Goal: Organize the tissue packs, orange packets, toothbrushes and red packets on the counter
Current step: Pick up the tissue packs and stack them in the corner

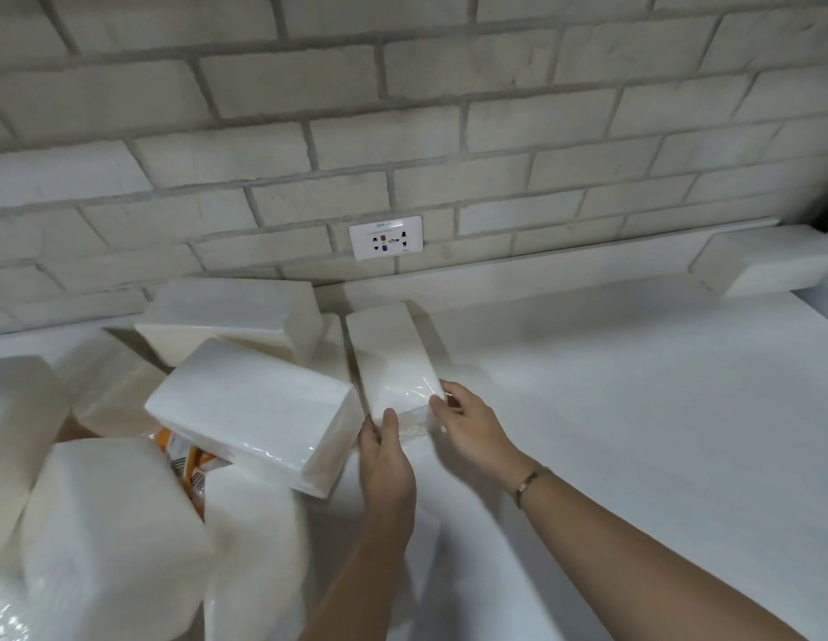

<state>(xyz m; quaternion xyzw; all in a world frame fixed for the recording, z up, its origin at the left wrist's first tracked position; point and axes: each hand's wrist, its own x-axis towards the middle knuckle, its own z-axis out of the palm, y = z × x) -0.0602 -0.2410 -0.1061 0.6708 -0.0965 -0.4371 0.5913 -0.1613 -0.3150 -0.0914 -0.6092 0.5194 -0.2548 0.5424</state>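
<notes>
Both hands on one tissue pack (388, 358), centre of frame. It lies flat on the white bench (634, 409), long axis running away from the camera, far end near the wall.
Left hand (386, 460): thumb on top of the pack's near end, the other fingers hidden, so it looks like a grip on that end.
Right hand (467, 423): fingers (444, 400) curled narrow, pinching the near right corner at the clear wrapper. Bracelet (528, 483) on that wrist.
Left of the held pack is a loose pile of more packs. A tilted one (255, 404) sits on top, just beside the left hand, and another (232, 316) leans at the back by the wall. Lower left packs are blurred.
Orange packets (190, 460) show in a gap in the pile, mostly buried.
Single pack (768, 261) at upper right, well apart from the rest, against the wall.
Socket plate (386, 237) on the brick wall (403, 85), above the held pack.
</notes>
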